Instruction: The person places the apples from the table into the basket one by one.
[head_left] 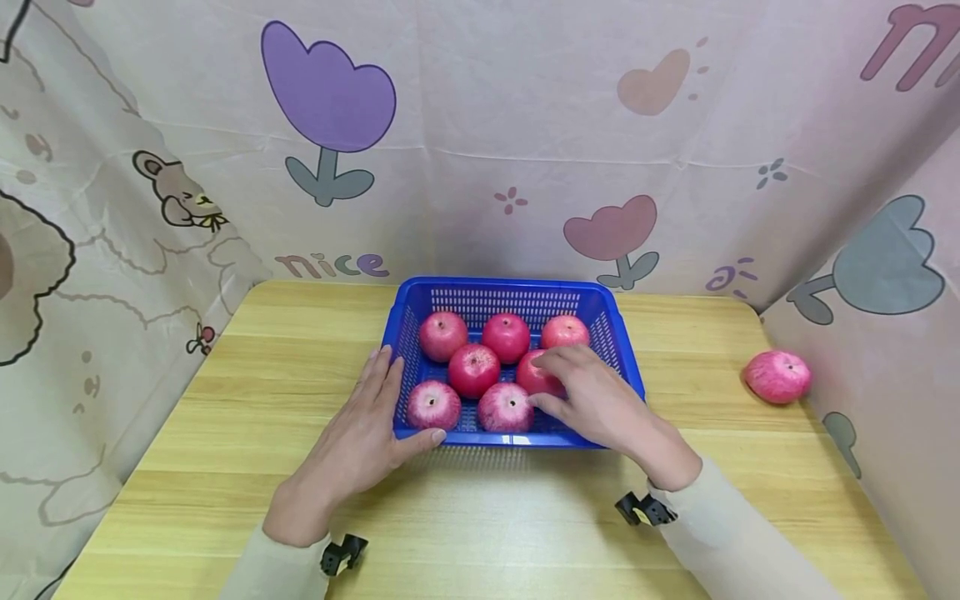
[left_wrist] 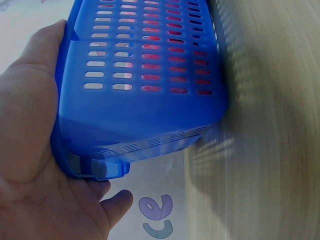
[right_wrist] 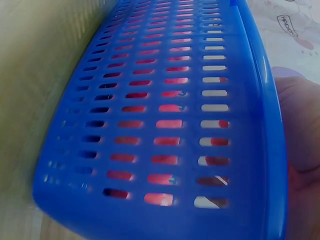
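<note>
A blue plastic basket with slotted walls stands on the table, with several red apples inside. My left hand rests against its front left corner, fingers straight along the left side and thumb lying on the front rim. In the left wrist view the palm touches the basket's rim. My right hand reaches over the front right part of the basket and holds an apple between thumb and fingers. In the right wrist view the basket wall hides most of that hand.
One more apple lies apart at the table's right edge, by the cloth. The wooden table is bordered at the back and sides by a printed cloth.
</note>
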